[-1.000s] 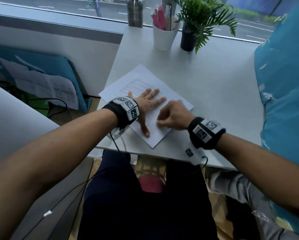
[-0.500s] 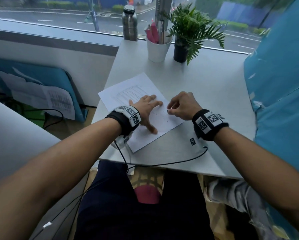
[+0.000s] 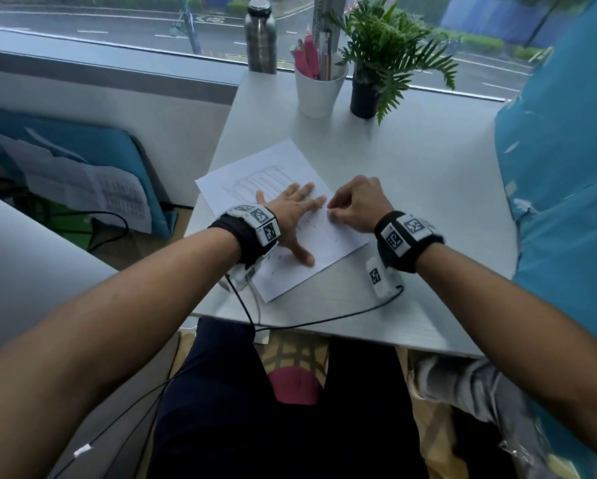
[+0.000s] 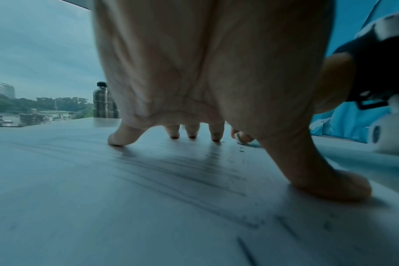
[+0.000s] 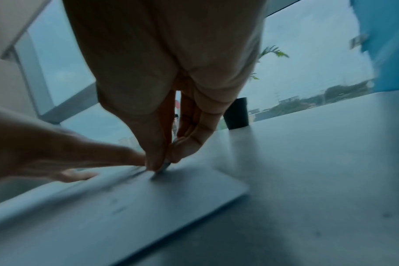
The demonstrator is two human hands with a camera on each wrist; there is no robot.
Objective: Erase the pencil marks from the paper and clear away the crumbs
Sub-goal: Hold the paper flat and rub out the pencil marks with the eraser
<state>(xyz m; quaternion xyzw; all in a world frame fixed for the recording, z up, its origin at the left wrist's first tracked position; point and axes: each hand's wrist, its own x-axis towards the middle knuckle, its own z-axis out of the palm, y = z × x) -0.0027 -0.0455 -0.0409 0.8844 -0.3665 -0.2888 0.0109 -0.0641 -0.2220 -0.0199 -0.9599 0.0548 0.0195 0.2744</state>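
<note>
A white paper [image 3: 283, 160] lies slanted on the grey table [image 3: 411, 188], with pencil lines [image 3: 255, 181] near its far end. Dark eraser crumbs [image 3: 326, 233] are scattered over its near half. My left hand [image 3: 297, 216] lies flat on the sheet with fingers spread, and the left wrist view shows its fingertips [image 4: 191, 134] pressing down. My right hand [image 3: 350, 205] is curled just right of those fingertips. It pinches a small eraser [image 5: 166, 164] against the paper. The eraser [image 4: 238, 138] is mostly hidden by the fingers.
At the table's far edge stand a steel bottle [image 3: 260, 39], a white cup of pens [image 3: 319, 91] and a potted fern [image 3: 369, 95]. Blue fabric [image 3: 563, 174] borders the right side. A black cable [image 3: 328, 323] trails over the near table edge.
My right hand has moved with the eraser away from me along the paper, from beside the left thumb up to the left fingertips. The left hand stays pressed flat on the sheet.
</note>
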